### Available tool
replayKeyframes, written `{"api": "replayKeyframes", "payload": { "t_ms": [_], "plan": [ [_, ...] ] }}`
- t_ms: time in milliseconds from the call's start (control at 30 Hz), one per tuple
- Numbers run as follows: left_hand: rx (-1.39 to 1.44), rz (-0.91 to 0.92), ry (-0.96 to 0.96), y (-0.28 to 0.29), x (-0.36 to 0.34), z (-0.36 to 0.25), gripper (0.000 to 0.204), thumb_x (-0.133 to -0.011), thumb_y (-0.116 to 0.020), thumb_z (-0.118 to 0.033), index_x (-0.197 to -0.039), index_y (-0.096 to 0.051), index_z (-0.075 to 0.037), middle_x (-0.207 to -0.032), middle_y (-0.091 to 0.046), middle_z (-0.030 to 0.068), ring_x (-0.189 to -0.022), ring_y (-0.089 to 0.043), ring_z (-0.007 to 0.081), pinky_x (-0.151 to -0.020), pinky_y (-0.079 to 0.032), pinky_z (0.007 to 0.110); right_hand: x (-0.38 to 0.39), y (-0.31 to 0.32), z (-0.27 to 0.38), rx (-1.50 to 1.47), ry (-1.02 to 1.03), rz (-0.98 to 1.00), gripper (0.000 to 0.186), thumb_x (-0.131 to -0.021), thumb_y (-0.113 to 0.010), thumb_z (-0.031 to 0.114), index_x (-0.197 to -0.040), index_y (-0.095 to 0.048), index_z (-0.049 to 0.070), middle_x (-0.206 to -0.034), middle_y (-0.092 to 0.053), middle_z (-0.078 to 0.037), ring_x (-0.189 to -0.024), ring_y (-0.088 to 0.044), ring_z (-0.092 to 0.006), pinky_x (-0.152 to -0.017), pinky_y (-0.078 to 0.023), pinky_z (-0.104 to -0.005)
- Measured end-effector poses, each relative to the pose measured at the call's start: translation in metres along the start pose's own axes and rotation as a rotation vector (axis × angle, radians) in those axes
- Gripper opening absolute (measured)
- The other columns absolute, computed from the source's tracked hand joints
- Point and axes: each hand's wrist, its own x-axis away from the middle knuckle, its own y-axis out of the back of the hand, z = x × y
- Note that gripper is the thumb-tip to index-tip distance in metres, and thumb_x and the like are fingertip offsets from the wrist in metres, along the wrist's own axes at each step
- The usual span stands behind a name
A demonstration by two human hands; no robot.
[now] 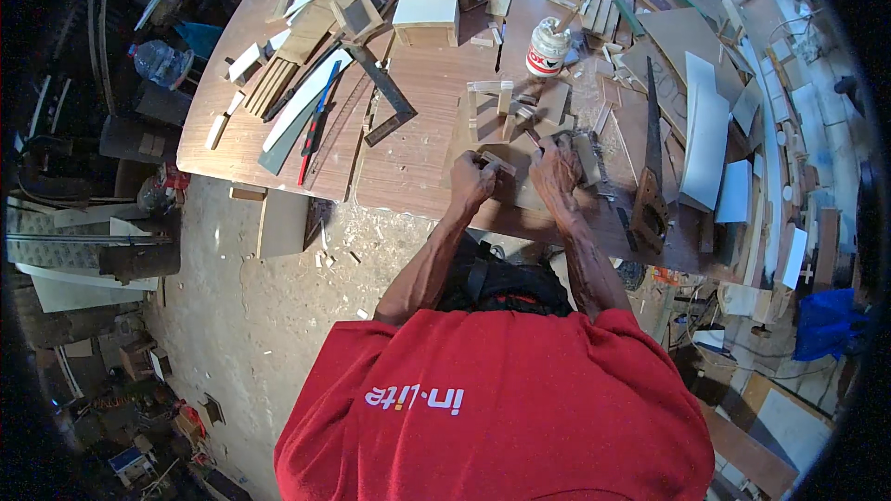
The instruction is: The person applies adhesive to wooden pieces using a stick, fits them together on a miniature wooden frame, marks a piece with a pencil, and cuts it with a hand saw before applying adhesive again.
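Observation:
My left hand grips a small wooden block at the near side of a flat board on the workbench. My right hand is closed around a thin stick, pointing up-left toward a cluster of small wood pieces just beyond both hands. The fingertips of both hands are partly hidden. A white glue jar with a stick in it stands behind the pieces.
The bench carries a metal square, rulers and strips at left, small wooden boxes at the back, and a handsaw with panels at right. Boards and clutter line the floor's left side.

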Motion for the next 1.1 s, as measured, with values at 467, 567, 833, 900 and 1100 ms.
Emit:
{"api": "replayKeyframes", "payload": {
  "t_ms": [467,567,833,900,1100],
  "plan": [
    [-0.188,-0.279,-0.204,0.022,0.007,-0.005,0.051,-0.074,-0.075,-0.022,-0.110,-0.050,0.004,-0.093,-0.062,0.0225,-0.088,-0.060,0.0379,-0.079,-0.047,0.046,-0.029,0.012,0.055,-0.304,0.104,0.110,0.038,-0.082,-0.066,0.037,-0.096,-0.062,0.002,-0.084,-0.068,-0.021,-0.078,-0.066,-0.0376,-0.071,-0.052,-0.0462],
    [-0.323,-0.380,-0.464,0.025,-0.011,0.008,0.048,-0.075,-0.074,-0.021,-0.111,-0.051,0.003,-0.102,-0.059,0.0220,-0.096,-0.055,0.0379,-0.087,-0.042,0.046,-0.035,-0.012,0.057,-0.170,0.096,0.103,0.036,-0.082,-0.065,0.037,-0.096,-0.064,0.004,-0.079,-0.067,-0.017,-0.077,-0.066,-0.0339,-0.065,-0.051,-0.0431],
    [-0.483,-0.277,-0.317,0.012,-0.016,0.003,0.048,-0.077,-0.073,-0.032,-0.120,-0.060,-0.014,-0.120,-0.057,0.0067,-0.115,-0.043,0.0327,-0.089,-0.037,0.056,-0.028,-0.035,0.045,0.168,0.269,0.005,0.023,-0.086,-0.060,0.022,-0.101,-0.063,0.006,-0.086,-0.062,-0.015,-0.074,-0.061,-0.0280,-0.064,-0.047,-0.0413],
    [-0.481,-0.283,-0.298,0.012,-0.019,0.005,0.046,-0.077,-0.073,-0.032,-0.119,-0.062,-0.015,-0.120,-0.057,0.0058,-0.115,-0.043,0.0326,-0.089,-0.036,0.057,-0.029,-0.025,0.049,0.283,0.449,0.006,0.020,-0.086,-0.059,0.018,-0.101,-0.063,0.006,-0.087,-0.060,-0.014,-0.073,-0.059,-0.0262,-0.063,-0.046,-0.0401],
    [-0.449,-0.293,-0.309,0.011,-0.023,0.008,0.041,-0.077,-0.073,-0.031,-0.116,-0.067,-0.018,-0.119,-0.058,0.0027,-0.116,-0.043,0.0333,-0.091,-0.035,0.058,-0.039,-0.025,0.047,-0.162,0.382,-0.092,0.028,-0.083,-0.066,0.025,-0.073,-0.065,-0.002,-0.065,-0.062,-0.024,-0.062,-0.064,-0.0397,-0.057,-0.052,-0.0447]
  ]
}}
